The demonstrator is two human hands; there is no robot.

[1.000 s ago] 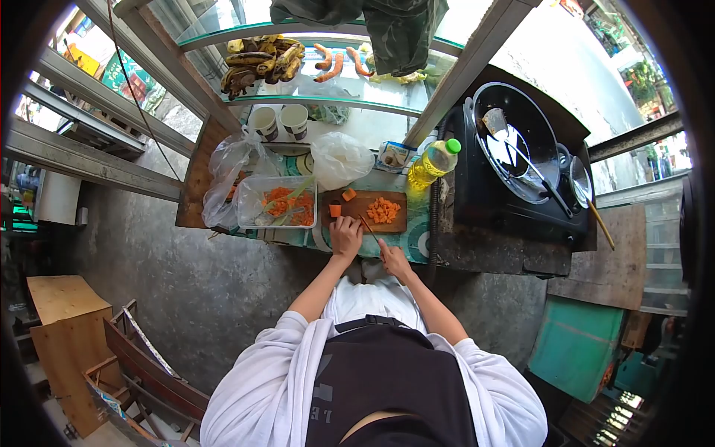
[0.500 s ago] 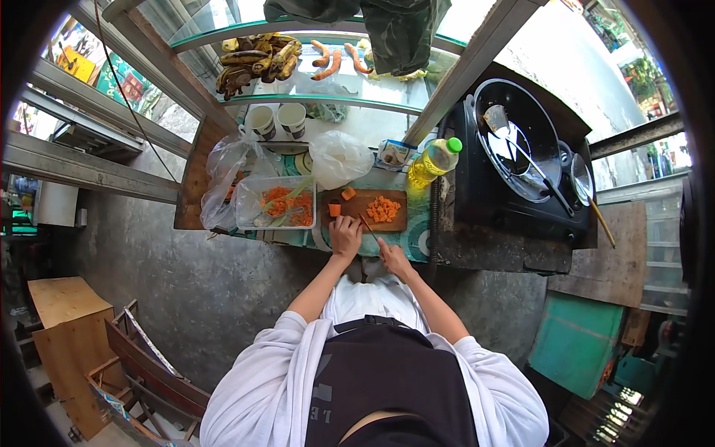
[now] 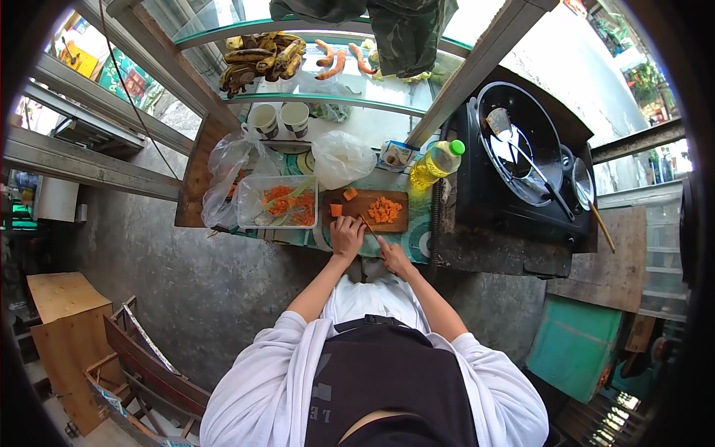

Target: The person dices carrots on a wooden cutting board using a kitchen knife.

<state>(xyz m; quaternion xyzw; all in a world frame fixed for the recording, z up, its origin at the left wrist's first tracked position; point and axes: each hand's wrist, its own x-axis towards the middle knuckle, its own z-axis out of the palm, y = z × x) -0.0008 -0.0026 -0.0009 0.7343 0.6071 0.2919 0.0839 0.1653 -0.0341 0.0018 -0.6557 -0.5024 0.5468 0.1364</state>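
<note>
My right hand (image 3: 395, 257) grips a knife (image 3: 368, 223), whose thin blade points up and left over the wooden cutting board (image 3: 398, 200). At the board's front edge, my left hand (image 3: 347, 238) has its fingers bent and close together, beside the blade; whatever lies under them is hidden. A heap of diced carrot (image 3: 384, 210) sits on the right half of the board. Just beyond my left fingertips is a carrot chunk (image 3: 336, 210), with another carrot piece (image 3: 349, 194) farther back. Left of the board, a clear plastic tub (image 3: 250, 195) holds shredded carrot (image 3: 298, 205) and a pale green strip.
Behind the board are a white plastic bag (image 3: 342, 159), an oil bottle (image 3: 436, 165) with a green cap and two cups (image 3: 294, 119). A black wok (image 3: 514, 141) with utensils rests on the stove at right. Bananas (image 3: 261, 56) lie on the glass shelf.
The view has shifted very slightly. Both hands and the knife hold nearly the same place over the board, and the carrot pieces look unchanged.
</note>
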